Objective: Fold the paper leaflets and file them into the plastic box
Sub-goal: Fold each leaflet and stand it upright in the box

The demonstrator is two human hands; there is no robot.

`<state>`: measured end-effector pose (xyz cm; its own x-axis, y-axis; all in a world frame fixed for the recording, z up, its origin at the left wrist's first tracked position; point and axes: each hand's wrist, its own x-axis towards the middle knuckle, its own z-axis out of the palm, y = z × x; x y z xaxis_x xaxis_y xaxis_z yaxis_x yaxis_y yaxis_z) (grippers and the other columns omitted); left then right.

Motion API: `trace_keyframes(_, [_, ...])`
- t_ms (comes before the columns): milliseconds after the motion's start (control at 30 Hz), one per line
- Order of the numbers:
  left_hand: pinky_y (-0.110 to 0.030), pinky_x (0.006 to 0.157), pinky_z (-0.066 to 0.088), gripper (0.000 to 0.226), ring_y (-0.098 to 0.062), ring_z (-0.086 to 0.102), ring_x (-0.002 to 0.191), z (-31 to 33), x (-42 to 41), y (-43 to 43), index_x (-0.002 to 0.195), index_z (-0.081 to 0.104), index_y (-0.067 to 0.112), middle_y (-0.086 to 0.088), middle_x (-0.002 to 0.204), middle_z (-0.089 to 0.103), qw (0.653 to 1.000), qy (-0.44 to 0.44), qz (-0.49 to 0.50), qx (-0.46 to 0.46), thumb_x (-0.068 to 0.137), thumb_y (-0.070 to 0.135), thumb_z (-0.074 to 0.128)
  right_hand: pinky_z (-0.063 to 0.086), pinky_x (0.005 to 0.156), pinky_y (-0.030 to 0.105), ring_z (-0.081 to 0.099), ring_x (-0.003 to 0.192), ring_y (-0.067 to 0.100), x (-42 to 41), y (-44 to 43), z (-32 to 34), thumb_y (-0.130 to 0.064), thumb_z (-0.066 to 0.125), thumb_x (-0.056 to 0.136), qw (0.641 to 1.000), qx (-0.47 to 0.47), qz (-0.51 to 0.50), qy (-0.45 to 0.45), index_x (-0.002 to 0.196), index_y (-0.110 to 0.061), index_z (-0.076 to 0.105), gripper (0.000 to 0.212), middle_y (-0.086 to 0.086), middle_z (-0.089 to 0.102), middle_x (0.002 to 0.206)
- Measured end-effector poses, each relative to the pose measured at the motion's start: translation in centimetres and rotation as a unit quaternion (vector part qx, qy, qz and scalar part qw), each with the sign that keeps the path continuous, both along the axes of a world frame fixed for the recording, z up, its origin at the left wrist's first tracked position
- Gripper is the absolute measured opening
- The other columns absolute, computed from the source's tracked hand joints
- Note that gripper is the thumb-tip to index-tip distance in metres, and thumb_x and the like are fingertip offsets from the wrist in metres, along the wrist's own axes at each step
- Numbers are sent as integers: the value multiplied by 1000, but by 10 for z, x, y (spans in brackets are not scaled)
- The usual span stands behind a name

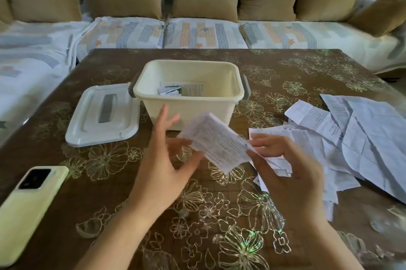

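Between the hands: a partly folded leaflet [217, 142] hangs above the table [109, 182], tilted, printed face up; it is blurred, so the number of folds cannot be read
Right grip: the right hand [292, 171] pinches the leaflet's right end between thumb and forefinger; the other fingers curl loosely below; more white paper shows under them, and I cannot tell whether it is a flap of the same leaflet or part of the heap
Left hand: the left hand [167, 160] holds nothing, fingers straight and spread; its thumb reaches toward the end of the leaflet opposite the pinch; blur hides whether it touches
Beyond the grip: the plastic box [186, 114] stands open, near and just behind the leaflet; a few folded papers [173, 90] lie on its floor
Left of the grip: the lid [103, 114] lies flat against the box's left side; a phone [30, 201] lies nearer the person, well apart from both hands
Right of the grip: a pile of unfolded leaflets [351, 138] begins just beside the right hand and spreads away from it
Step in hand: judged to be the folding of this one leaflet, near its end; filing has not yet been done for it
Progress: early, by the look of it; few papers in the box, many in the pile
Next move calls for: the left hand to close on the free end and press the crease flat; then a short carry forward over the near rim, releasing the leaflet beside the papers already inside; the pinch must hold so the fold does not spring open
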<state>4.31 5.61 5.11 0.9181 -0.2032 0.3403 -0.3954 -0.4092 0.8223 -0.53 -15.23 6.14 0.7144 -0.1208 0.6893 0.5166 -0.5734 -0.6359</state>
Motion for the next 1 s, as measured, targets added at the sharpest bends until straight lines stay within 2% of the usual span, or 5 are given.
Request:
trace_keyframes(233, [-28,106,44,65,10,46,123,-18,-15,60,129,59,36,24,135,52,995,26,32,94,72,14,81,47,102,36,58,120,11,4,31,-36,-4,71,76,979,-83,173,68,77,-5,61,10,-5,71,108])
trace_keyframes(333, [-26,107,39,37,8,49,121,-36,-30,69,110,70,38,29,122,59,991,23,42,121,73,39,69,44,104,38,61,114,7,-2,35,-55,-11,72,79,969,-52,193,142,83,-8,62,11,-10,72,104])
trace_keyframes(633, [-29,93,43,43,0,55,103,-62,-50,72,91,77,39,27,91,64,987,29,68,142,74,70,52,50,57,20,66,68,6,-17,45,-56,-36,71,75,961,23,120,248,92,-30,64,19,-17,70,82])
trace_keyframes(800, [-35,76,46,38,-7,54,86,-65,-49,60,75,74,31,23,79,60,979,23,138,149,79,63,53,59,69,29,69,83,5,-5,49,-62,-35,72,76,950,54,77,297,111,-29,51,41,-18,71,94])
trace_keyframes(1000, [-30,71,30,22,-13,44,84,-70,-45,47,71,62,24,14,83,57,944,-36,221,241,72,42,73,46,63,14,57,76,-2,11,50,-66,-27,73,82,950,-122,-5,286,135,-29,40,62,-18,60,84])
